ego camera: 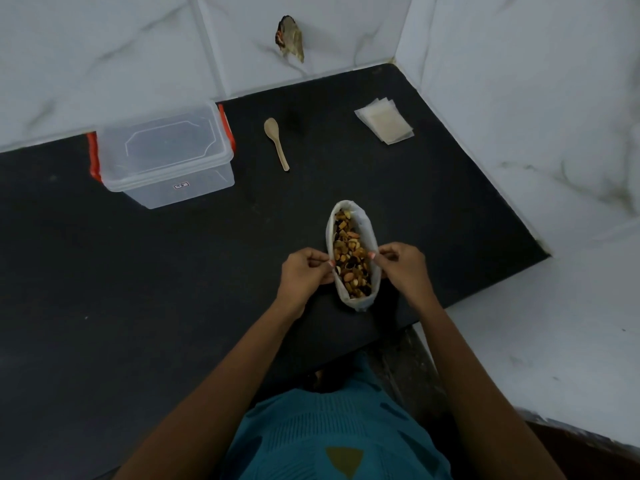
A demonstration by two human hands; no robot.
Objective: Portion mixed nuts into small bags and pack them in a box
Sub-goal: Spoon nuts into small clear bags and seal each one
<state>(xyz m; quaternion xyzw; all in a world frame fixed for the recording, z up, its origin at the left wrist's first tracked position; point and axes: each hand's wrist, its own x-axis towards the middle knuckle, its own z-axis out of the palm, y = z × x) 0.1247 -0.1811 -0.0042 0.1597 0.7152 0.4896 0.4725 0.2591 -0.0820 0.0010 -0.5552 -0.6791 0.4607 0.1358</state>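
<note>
A large clear plastic bag (367, 223) full of mixed nuts (349, 254) stands on the black counter (138, 306) near its front right. My left hand (304, 268) pinches the bag's left rim. The right rim is pinched by my right hand (403, 268), and the mouth is spread wide between them. A small wooden spoon (277, 142) lies behind the bag. A stack of small flat clear bags (384, 121) rests at the back right. A clear plastic box (166, 155) with red side clips and its lid on sits at the back left.
White marble-tiled walls (104, 46) close the counter at the back and right. A small brown object (290, 38) hangs on the back wall. The counter's front edge is near my body, and its right end drops off just past the bag.
</note>
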